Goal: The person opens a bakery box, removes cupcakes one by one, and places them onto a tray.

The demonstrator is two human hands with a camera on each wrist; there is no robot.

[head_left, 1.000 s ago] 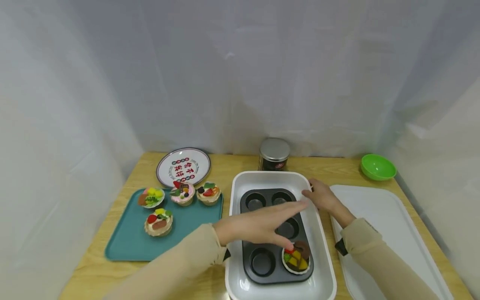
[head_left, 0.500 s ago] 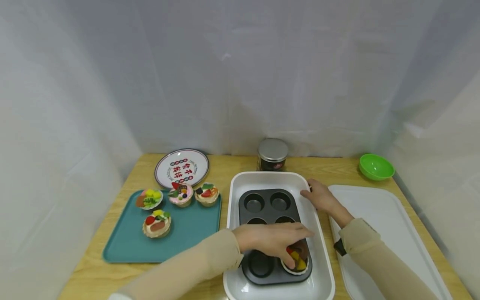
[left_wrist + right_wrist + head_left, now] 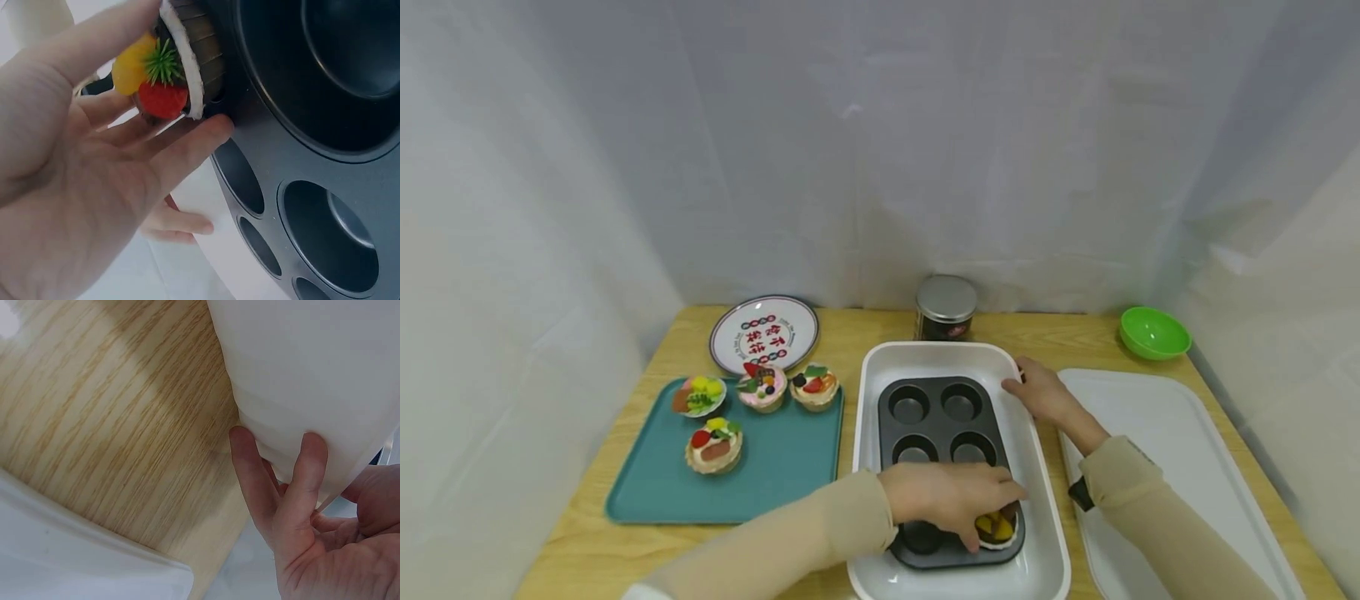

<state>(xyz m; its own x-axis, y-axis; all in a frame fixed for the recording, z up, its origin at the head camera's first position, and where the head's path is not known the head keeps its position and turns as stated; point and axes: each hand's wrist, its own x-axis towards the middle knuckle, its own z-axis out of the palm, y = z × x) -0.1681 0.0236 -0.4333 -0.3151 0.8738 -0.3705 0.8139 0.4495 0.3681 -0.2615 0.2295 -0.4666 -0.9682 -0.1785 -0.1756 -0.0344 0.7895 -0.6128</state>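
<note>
My left hand is over the near end of a dark muffin tin, thumb and fingers around a fruit cupcake in the near right cup. In the left wrist view the cupcake shows a brown ridged side, a white rim and red and yellow fruit, with the thumb and fingers at its rim. The tin lies in a deep white tub. My right hand holds the tub's right wall near the far corner, thumb over the rim and fingers against the outer side.
To the left, a teal tray bears several fruit-topped cupcakes, including a tart. Behind it lies a printed plate. A lidded tin can stands behind the tub. On the right are a white tray and a green bowl.
My left hand has come down and toward the near side, from hovering over the muffin tin to closing around the fruit cupcake. The right hand stays on the tub.
</note>
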